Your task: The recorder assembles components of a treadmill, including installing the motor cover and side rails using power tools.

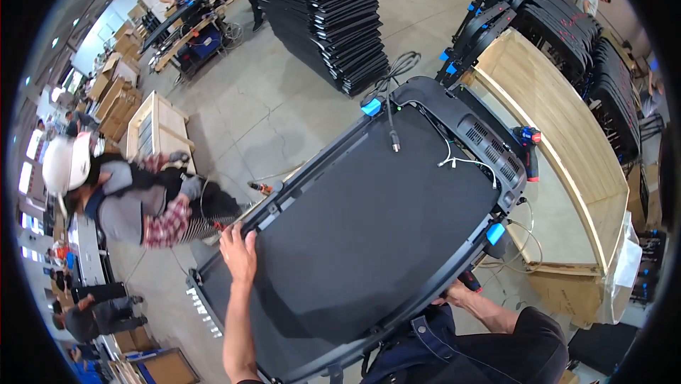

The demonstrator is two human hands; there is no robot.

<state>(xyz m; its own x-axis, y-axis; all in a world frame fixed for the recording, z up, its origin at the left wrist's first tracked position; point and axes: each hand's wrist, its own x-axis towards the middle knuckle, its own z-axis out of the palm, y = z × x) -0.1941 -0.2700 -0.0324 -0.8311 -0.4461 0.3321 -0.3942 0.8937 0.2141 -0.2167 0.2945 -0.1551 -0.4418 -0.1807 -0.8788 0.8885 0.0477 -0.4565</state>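
A large black treadmill deck lies tilted in front of me, with blue end caps and loose cables on its far end. My left hand grips the deck's left side rail, fingers curled over the edge. At the right side rail, near the near blue cap, my right hand is mostly hidden by the frame. It touches a black and red tool handle. I cannot see whether that hand grips the rail or the tool.
A person in a white hard hat bends over at the left. A tall stack of black panels stands ahead. At the right are a wooden pallet with a cordless drill and a row of black frames.
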